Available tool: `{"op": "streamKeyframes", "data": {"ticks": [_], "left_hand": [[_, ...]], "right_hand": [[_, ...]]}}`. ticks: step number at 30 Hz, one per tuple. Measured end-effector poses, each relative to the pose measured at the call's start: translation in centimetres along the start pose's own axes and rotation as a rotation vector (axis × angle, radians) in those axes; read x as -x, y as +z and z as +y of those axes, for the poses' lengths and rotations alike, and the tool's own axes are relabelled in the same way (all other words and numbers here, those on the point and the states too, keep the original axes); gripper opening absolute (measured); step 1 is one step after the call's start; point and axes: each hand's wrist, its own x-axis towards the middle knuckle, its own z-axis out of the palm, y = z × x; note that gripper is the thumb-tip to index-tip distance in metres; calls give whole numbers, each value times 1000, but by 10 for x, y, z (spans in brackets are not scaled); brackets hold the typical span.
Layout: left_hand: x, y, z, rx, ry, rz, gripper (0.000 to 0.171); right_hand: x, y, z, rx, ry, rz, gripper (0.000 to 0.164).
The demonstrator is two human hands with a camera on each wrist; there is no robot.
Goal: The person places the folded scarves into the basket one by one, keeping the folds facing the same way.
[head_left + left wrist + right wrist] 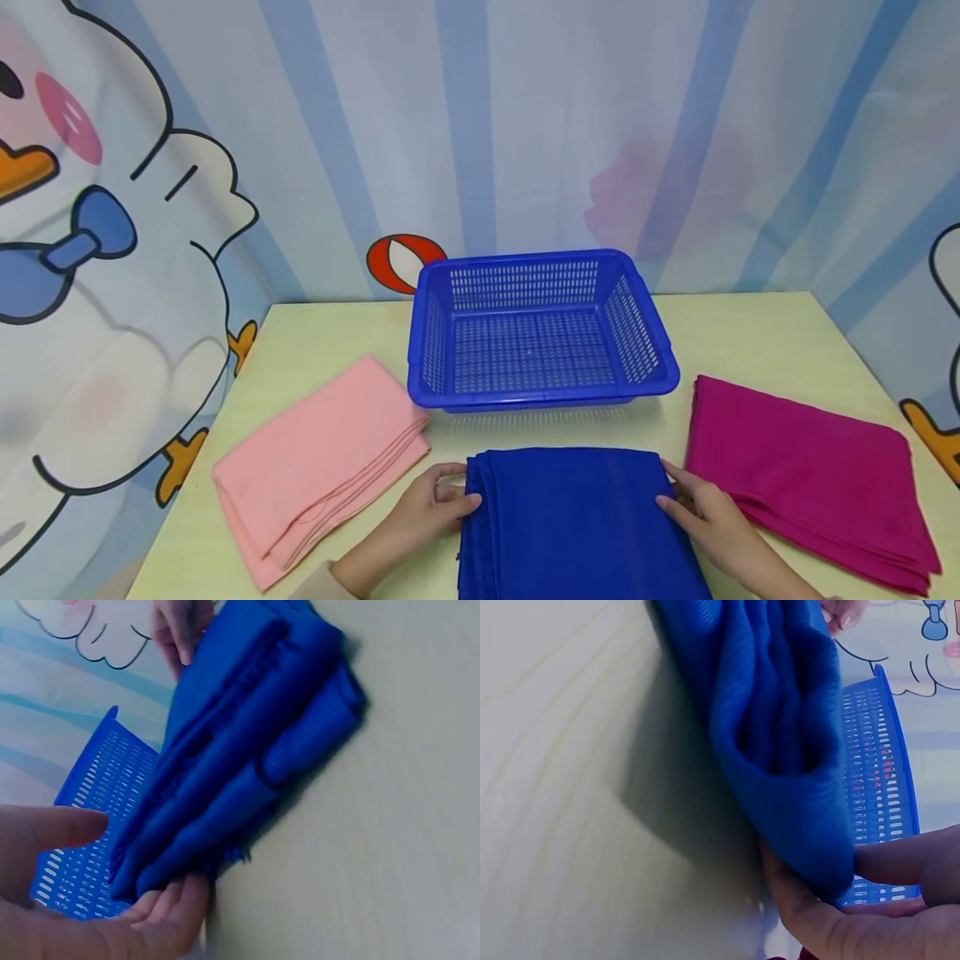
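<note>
A folded blue cloth lies at the table's front, its layers stacked thick along the left edge. My left hand holds that edge near the far corner, fingers underneath and thumb above. On the opposite side, my right hand pinches the far right corner. The right wrist view shows the cloth's rounded fold between thumb and fingers, with the side lifted off the table. Just beyond the cloth stands a blue plastic basket with slotted walls and nothing inside.
A folded pink cloth lies to the left on the pale table. To the right is a folded magenta cloth. A cartoon-printed curtain hangs behind the table and along both sides.
</note>
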Motion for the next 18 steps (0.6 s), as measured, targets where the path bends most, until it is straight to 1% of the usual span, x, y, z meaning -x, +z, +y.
{"op": "streamKeyframes", "data": {"ticks": [2, 4, 7, 9, 11, 14, 16, 18], "left_hand": [[-2, 1, 2, 19, -45, 17, 64], [-3, 0, 3, 39, -80, 3, 68], [-3, -1, 4, 69, -101, -41, 68], [-3, -1, 4, 86, -108, -70, 68], [-3, -1, 5, 108, -121, -86, 69], [-4, 0, 6, 180, -153, -116, 68], [-5, 0, 7, 229, -177, -136, 65], [-6, 0, 7, 262, -187, -153, 60]], "right_hand": [[0, -2, 3, -45, -20, -30, 55], [-1, -4, 5, -84, -25, -57, 57], [-1, -5, 5, -155, -16, -89, 58], [-1, -5, 6, -178, -7, -100, 58], [-1, -5, 6, -198, 5, -109, 59], [-2, -6, 6, -228, 34, -119, 62], [-2, -7, 7, -249, 49, -128, 64], [-3, -7, 9, -266, 51, -138, 65]]}}
